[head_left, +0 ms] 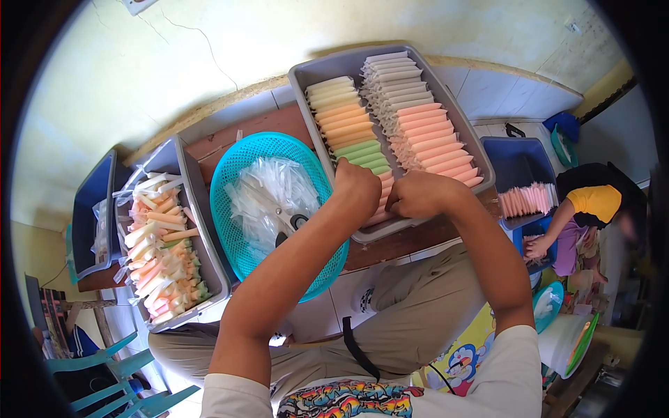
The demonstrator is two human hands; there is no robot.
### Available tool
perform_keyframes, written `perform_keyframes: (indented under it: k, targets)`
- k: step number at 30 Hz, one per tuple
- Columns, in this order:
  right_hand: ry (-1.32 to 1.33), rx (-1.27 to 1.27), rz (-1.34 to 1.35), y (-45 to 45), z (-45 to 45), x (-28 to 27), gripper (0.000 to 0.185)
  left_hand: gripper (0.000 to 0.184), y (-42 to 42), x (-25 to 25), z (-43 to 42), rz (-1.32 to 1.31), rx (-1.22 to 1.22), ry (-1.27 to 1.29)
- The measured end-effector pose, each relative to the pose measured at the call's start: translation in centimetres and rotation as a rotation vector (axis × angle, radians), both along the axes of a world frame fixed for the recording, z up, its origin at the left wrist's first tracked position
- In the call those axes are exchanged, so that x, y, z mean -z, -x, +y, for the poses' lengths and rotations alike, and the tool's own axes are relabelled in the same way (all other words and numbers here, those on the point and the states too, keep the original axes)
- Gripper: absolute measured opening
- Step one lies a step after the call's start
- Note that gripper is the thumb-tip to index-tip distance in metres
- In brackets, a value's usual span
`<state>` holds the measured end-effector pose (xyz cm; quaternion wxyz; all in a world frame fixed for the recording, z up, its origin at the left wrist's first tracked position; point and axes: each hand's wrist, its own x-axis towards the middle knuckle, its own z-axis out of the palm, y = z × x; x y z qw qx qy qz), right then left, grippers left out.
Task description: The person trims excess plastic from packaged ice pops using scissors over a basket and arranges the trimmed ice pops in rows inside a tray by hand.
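A grey tray [301, 82] holds two columns of ice pops in clear plastic sleeves, grouped white, orange, green and pink. My left hand [358, 189] is closed over the near end of the left column, its fingertips mostly hidden. Beside it my right hand [421, 194] is closed too, thumb and fingers pinched together. Between them a pink ice pop [382, 201] shows, its ends at my fingers. Left of my forearm stands a turquoise basket [217, 182] with empty plastic sleeves [261, 184] and black-handled scissors [298, 221] on top.
Another grey tray [217, 273] at left holds jumbled ice pops [164, 258]. A dark blue bin [97, 182] stands beyond it. To the right, a blue bin [514, 155] holds stacked pink ice pops, and a person in a yellow sleeve [594, 202] reaches into another container. The wall runs behind the bench.
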<state>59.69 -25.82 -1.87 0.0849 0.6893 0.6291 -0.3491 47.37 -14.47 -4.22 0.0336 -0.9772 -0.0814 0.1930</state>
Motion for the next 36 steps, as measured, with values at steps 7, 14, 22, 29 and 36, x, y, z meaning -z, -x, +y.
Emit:
perform_keyframes:
  k: [7, 14, 22, 29, 36]
  targets:
    - [0.045, -0.003, 0.045, -0.4, 0.3, 0.5, 0.037, 0.014, -0.1, 0.3, 0.0, -0.017, -0.009, -0.033]
    - [0.048, -0.097, -0.027, -0.5, 0.2, 1.2, 0.039, 0.017, -0.2, -0.6, 0.3, 0.075, -0.010, 0.037]
    - [0.036, -0.044, 0.021, -0.4, 0.0, 0.1, 0.041, 0.017, -0.1, 0.1, -0.1, 0.007, -0.006, -0.016]
    - [0.034, 0.055, 0.066, -0.5, -0.4, 0.4, 0.039, 0.018, 0.0, 0.0, -0.1, 0.002, -0.026, -0.001]
    - [0.000, -0.090, 0.122, -0.4, 0.0, 0.9, 0.037, 0.014, 0.0, 0.3, -0.1, -0.025, -0.030, -0.009]
